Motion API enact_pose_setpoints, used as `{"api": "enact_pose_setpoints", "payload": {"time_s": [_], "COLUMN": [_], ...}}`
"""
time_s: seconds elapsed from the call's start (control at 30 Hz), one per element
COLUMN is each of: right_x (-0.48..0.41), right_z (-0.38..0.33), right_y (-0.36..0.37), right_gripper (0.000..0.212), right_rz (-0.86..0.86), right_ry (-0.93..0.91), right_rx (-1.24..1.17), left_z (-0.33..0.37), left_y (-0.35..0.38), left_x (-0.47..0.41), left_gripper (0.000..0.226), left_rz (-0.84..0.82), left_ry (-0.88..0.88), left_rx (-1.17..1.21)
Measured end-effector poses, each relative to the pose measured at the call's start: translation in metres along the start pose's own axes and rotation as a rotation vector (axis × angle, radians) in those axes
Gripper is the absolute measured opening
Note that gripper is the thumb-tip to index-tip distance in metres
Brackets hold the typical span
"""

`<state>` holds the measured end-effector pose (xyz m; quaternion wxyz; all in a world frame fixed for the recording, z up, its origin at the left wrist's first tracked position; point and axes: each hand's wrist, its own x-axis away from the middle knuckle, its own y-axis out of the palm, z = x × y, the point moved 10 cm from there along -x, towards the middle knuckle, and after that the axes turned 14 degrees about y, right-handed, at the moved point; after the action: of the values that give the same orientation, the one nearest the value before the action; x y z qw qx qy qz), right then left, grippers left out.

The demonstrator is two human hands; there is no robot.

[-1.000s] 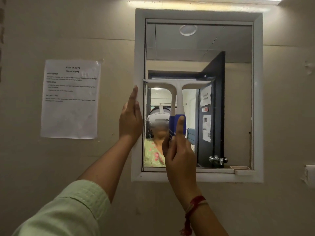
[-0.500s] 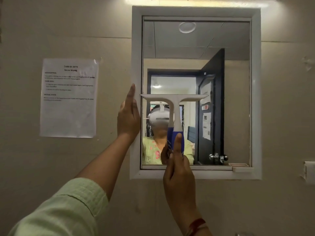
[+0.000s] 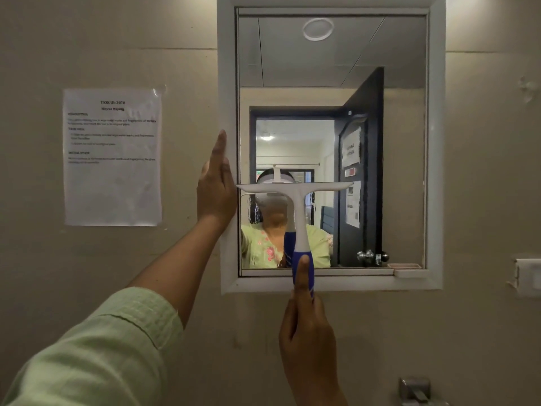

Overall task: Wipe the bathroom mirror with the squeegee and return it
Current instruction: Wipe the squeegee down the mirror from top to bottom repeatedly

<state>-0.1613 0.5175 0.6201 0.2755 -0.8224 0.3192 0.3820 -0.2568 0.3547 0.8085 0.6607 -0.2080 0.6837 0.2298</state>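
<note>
Right hand (image 3: pixel 307 332) gripping upright squeegee (image 3: pixel 298 200), blade level

beige wall (image 3: pixel 483 171) with faint seams, taped paper notice (image 3: pixel 112 156) at left, white switch plate (image 3: pixel 528 276) at right edge, metal fixture (image 3: pixel 414 389) low right, small scuff marks upper right, dim warm light

Dim, warm light covers the wall (image 3: pixel 483 171), the brightest patch is a lamp reflected in the mirror (image 3: pixel 330 68), the sheet's (image 3: pixel 112 156) small print is blurred, and straight edges bow slightly near the borders.
</note>
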Motion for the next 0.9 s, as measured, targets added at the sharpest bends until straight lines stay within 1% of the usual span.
{"api": "enact_pose_setpoints", "payload": {"time_s": [0.1, 0.2, 0.27, 0.4, 0.53, 0.73, 0.8, 0.83, 0.9], "right_x": [0.007, 0.014, 0.018, 0.03, 0.046, 0.059, 0.062, 0.064, 0.07], "right_z": [0.005, 0.007, 0.009, 0.016, 0.025, 0.034, 0.036, 0.037, 0.039], "right_y": [0.003, 0.001, 0.001, 0.004, 0.007, 0.008, 0.006, 0.006, 0.007], "right_gripper": [0.101, 0.089, 0.085, 0.087, 0.1, 0.085, 0.077, 0.076, 0.08], "right_rz": [-0.016, -0.019, -0.025, -0.062, -0.106, -0.14, -0.14, -0.139, -0.139], "right_ry": [0.018, 0.034, 0.053, 0.079, 0.1, 0.153, 0.174, 0.183, 0.19], "right_rx": [0.008, 0.01, 0.008, 0.018, 0.043, 0.066, 0.066, 0.068, 0.075], "left_z": [-0.001, -0.001, 0.0, -0.002, -0.001, 0.001, 0.0, 0.0, -0.001], "left_y": [0.0, 0.001, 0.0, 0.002, 0.001, -0.001, 0.0, 0.001, 0.002], "left_x": [0.001, 0.0, 0.0, 0.0, -0.001, -0.001, -0.002, -0.002, -0.002], "left_gripper": [0.043, 0.043, 0.044, 0.043, 0.043, 0.043, 0.043, 0.043, 0.044], "left_rz": [-0.004, -0.012, -0.013, -0.021, -0.017, 0.001, -0.006, -0.006, -0.002], "left_ry": [-0.013, -0.014, -0.003, 0.002, 0.016, 0.009, 0.018, 0.021, 0.033], "left_rx": [-0.004, -0.006, -0.013, -0.026, -0.024, -0.018, -0.027, -0.029, -0.037]}}
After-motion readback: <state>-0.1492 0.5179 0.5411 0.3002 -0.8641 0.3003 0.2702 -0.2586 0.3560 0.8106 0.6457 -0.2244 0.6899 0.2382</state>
